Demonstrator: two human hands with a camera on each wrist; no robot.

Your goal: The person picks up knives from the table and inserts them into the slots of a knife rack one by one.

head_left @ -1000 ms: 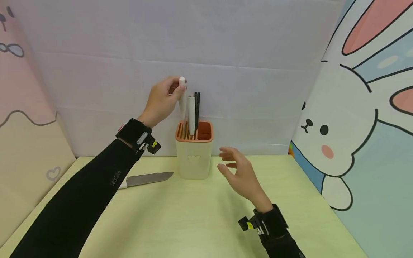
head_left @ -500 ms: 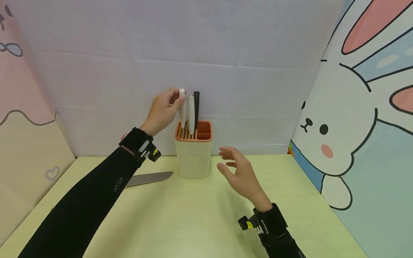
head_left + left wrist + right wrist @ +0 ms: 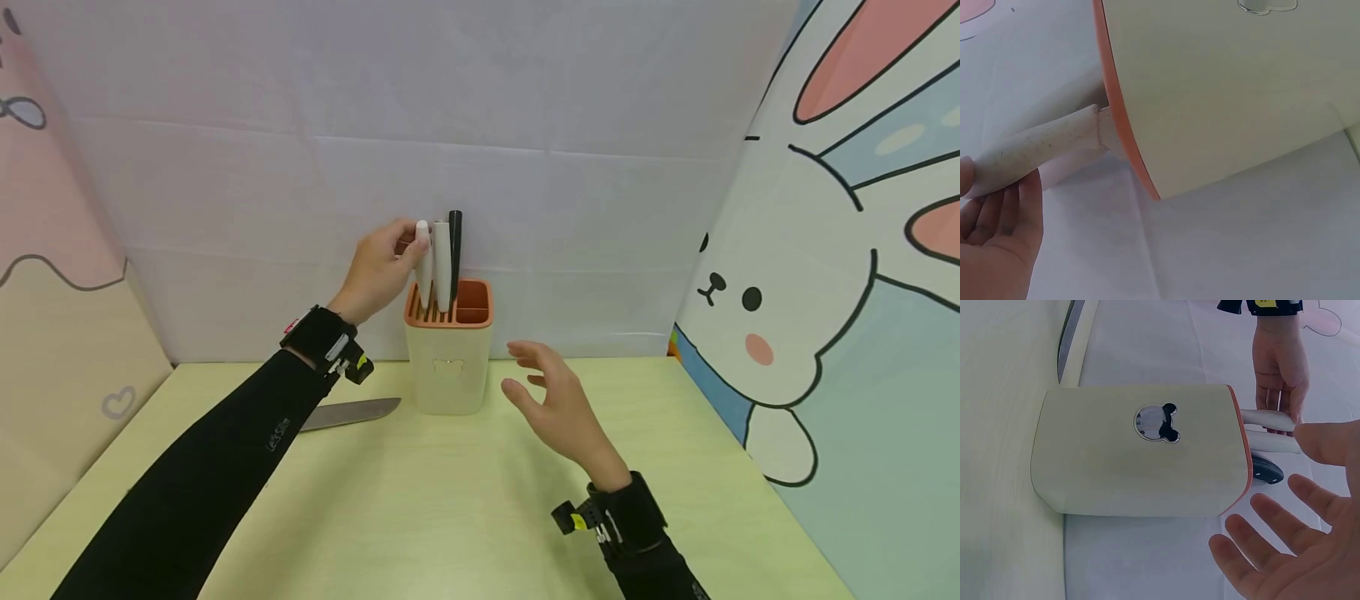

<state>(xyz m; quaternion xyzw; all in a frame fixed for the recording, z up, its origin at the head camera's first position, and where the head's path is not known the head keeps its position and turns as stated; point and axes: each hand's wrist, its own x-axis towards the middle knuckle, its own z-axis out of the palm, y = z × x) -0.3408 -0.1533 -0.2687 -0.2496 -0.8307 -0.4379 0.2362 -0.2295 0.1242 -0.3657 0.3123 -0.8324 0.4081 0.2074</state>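
At the left slots of the knife block (image 3: 450, 383), my left hand (image 3: 378, 271) pinches the white handle of a knife (image 3: 423, 275) between thumb and fingers. The handle stands nearly upright; in the left wrist view a short stretch of the knife's blade (image 3: 1110, 130) shows above the orange rim, the rest hidden inside. Beside it stand another white-handled knife (image 3: 442, 271) and a black handle (image 3: 455, 250). My right hand (image 3: 558, 408) hovers to the block's right, fingers loosely spread, holding nothing. In the right wrist view its fingers (image 3: 1241, 540) are apart from the block.
A wide-bladed kitchen knife (image 3: 356, 412) lies on the pale table (image 3: 450, 517) left of the block, its handle hidden behind my left forearm. The block's right side has orange compartments (image 3: 474, 302). A white sheet (image 3: 600, 208) hangs behind.
My left hand has moved down with the white-handled knife, whose blade has sunk deeper into the block's slot. My right hand has stayed almost still.
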